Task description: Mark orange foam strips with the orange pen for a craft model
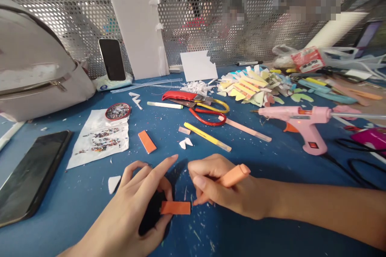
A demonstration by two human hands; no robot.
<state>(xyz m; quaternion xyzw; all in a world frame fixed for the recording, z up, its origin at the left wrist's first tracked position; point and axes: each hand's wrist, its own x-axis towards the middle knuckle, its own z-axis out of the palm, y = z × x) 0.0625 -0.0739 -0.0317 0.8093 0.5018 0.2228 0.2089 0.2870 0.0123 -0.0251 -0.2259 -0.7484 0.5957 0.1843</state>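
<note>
Between the thumb and a finger of my left hand (147, 196) is the left end of a small orange strip (177, 208), with the index finger stretched out above. My right hand (220, 182) is closed round an orange marker (233, 176), its tip close to the strip's right end; I cannot tell whether they touch. Another orange strip (147, 141) lies farther back on the blue table. Beyond my hands are a yellow marker (208, 136), a little pinkish piece (184, 130) and white foam scraps (186, 143).
A pink glue gun (301, 118) lies at the right, its cord trailing. Scissors (208, 108), a red-handled cutter (181, 96) and a paper scrap pile (250, 84) lie behind. At left are a phone (36, 172), a beige backpack (39, 64) and a bead-covered sheet (90, 128).
</note>
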